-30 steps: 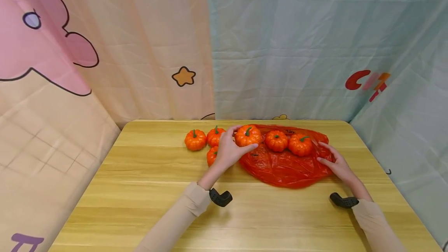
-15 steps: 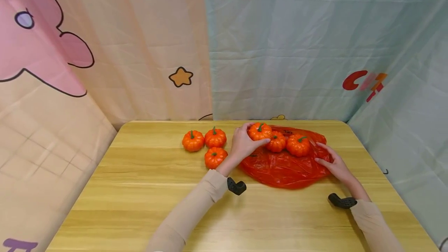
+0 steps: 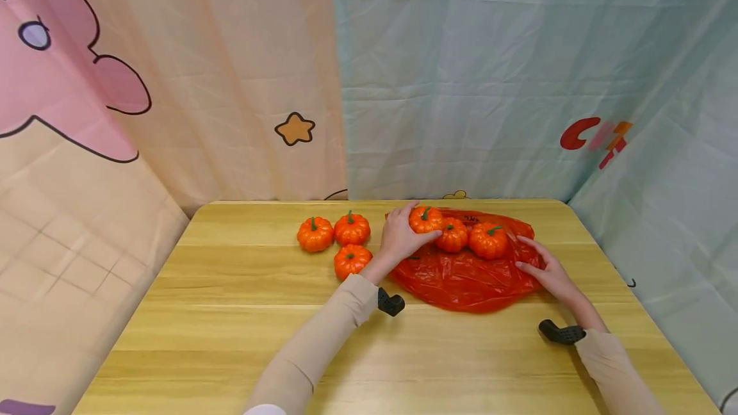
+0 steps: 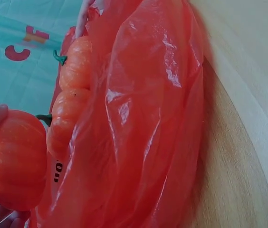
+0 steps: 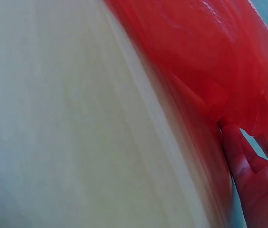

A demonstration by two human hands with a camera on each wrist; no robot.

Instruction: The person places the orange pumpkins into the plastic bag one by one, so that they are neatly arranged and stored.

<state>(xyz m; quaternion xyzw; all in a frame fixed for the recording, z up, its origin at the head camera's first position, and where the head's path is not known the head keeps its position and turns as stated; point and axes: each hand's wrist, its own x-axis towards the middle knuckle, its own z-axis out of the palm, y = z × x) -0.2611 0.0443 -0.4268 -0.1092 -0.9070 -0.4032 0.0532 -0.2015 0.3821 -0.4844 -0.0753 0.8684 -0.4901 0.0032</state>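
Six small orange toy pumpkins are sitting on the pale wooden table [image 3: 230,338]: three of them [image 3: 334,240] are lying bare on the wood at the left, two [image 3: 469,237] are resting on the crinkly red plastic bag [image 3: 467,280], and the left hand [image 3: 400,239] is grasping the sixth pumpkin [image 3: 425,219] at the bag's far left edge, just beside those two. The right hand [image 3: 548,271] is lying with relaxed fingers on the bag's right edge, pressing it down.
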